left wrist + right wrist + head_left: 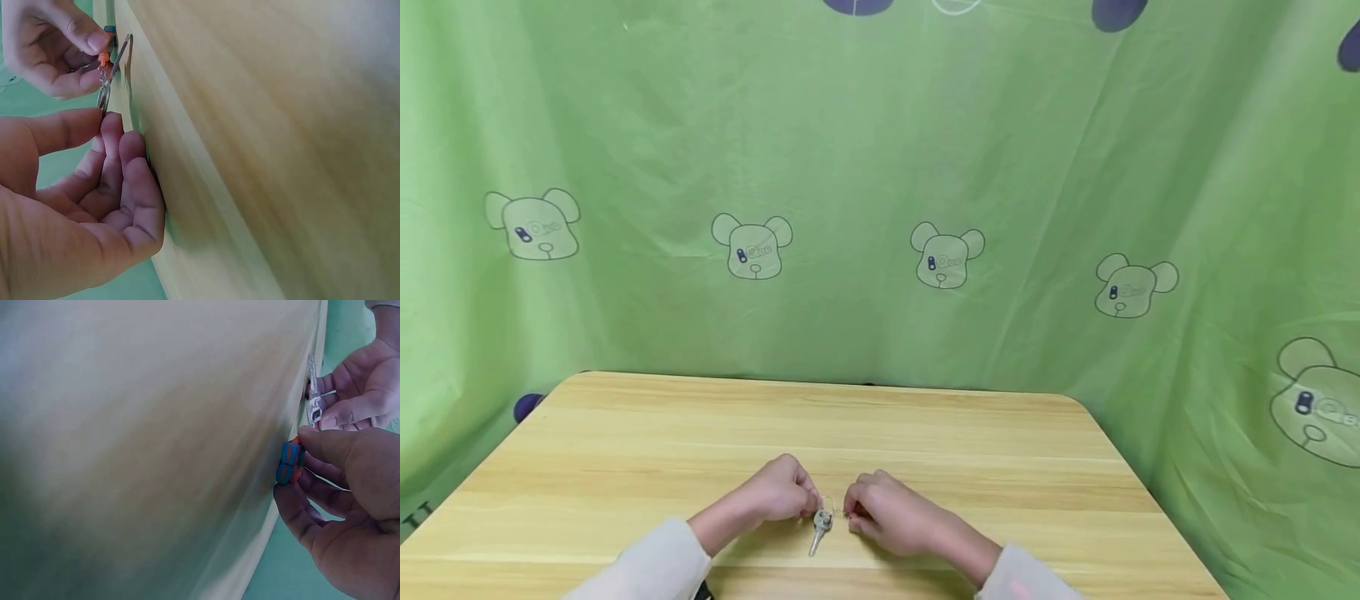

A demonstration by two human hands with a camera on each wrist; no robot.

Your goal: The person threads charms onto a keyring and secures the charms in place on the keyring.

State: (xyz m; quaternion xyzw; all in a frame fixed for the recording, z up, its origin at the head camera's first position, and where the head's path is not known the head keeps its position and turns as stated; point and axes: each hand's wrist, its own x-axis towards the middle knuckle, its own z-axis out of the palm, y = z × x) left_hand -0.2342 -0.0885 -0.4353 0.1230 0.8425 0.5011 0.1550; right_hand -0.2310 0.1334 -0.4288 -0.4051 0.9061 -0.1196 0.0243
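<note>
On my left, the left hand point(778, 493) rests on the desk point(625, 433) with its fingertips pinching the key ring point(828, 503), from which a silver key point(818, 533) lies pointing back toward me. The ring and key sit between the two hands, near the front middle of the desk. I judge the key light, stiff and a little slippery, best taken by its flat bow, while the thin ring calls for a fingertip pinch. To the right, the right hand point(891, 515) is curled round a small orange-and-blue charm point(289, 462), thumb on top, pressing it against the desk. It looks soft or rubbery, though the wrist view is too blurred to be sure. A short chain seems to join it to the ring.
</note>
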